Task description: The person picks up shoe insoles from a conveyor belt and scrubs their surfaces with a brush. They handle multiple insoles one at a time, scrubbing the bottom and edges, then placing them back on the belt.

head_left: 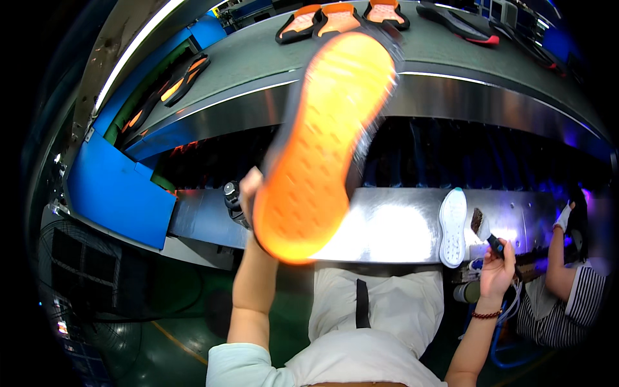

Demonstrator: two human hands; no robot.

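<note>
A shoe sole (pixel 316 148), bright orange inside with a dark rim, is raised in front of me and smeared at its edges. My left hand (pixel 249 188) grips its side near the lower end, and the sole hides most of the fingers. On the right, my right hand (pixel 498 271) is closed around the dark handle of a brush (pixel 495 246). The brown bristles of this brush point up and left, over the metal ledge. Beside them a white sole-shaped piece (pixel 453 226) lies lengthwise on the ledge.
A dark bottle (pixel 233 200) stands at the left of the metal ledge (pixel 393 222). Beyond, a green conveyor belt (pixel 425 48) carries several orange and dark soles (pixel 338 19). A blue panel (pixel 116 187) borders the left. A person in a striped top (pixel 554 316) sits at right.
</note>
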